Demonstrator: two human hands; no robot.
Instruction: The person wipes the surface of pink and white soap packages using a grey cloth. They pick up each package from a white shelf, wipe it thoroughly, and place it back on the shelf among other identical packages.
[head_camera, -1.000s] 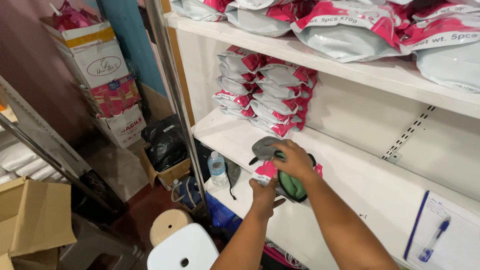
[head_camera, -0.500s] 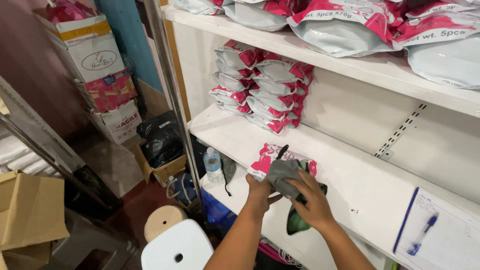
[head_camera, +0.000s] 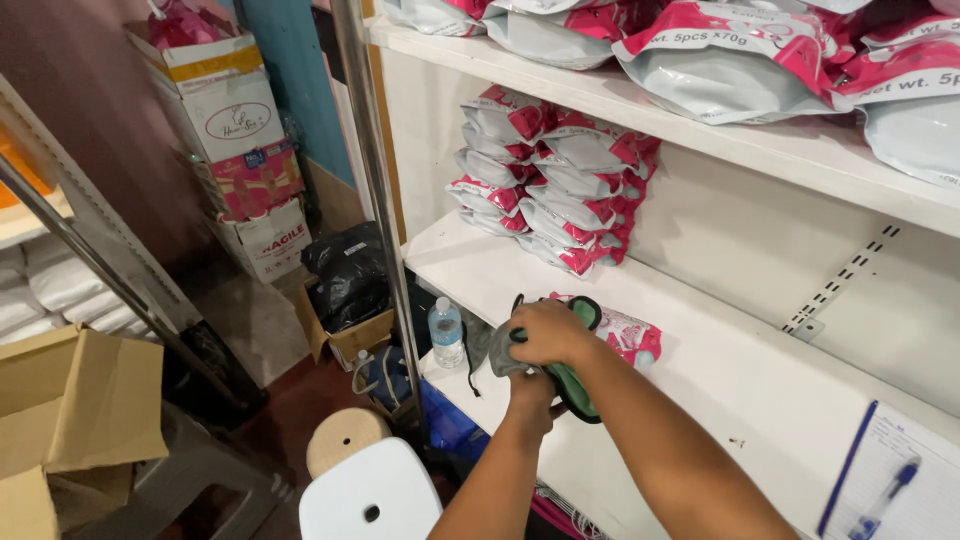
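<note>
Right hand (head_camera: 545, 333) sits on top, fingers curled shut over a grey-and-green glove (head_camera: 570, 385) at the front edge of the middle white shelf (head_camera: 720, 380). Left hand (head_camera: 530, 385) is directly under it, mostly hidden by the right hand and the glove (looks like it's inside or against the glove, can't tell which), so I can't tell how open its fingers are. Green part of the glove shows above the right knuckles and hangs down past the left wrist; a dark strap dangles on the left side. Just behind the hands, a single pink-and-white pouch (head_camera: 625, 335) lies flat on the shelf, touching or nearly touching the glove. Further back on the same shelf, a stack of the same pouches (head_camera: 550, 190) against the rear wall, well apart from the hands. Upper shelf carries bigger pink-and-grey bags (head_camera: 720, 60). Right end of the middle shelf: lined pad with a blue pen (head_camera: 885, 495) on it. Below the shelf edge: a small water bottle (head_camera: 446, 333), a white stool (head_camera: 375, 495), a round wooden stool top (head_camera: 345, 440). Far left: open cardboard box (head_camera: 70, 420).
</note>
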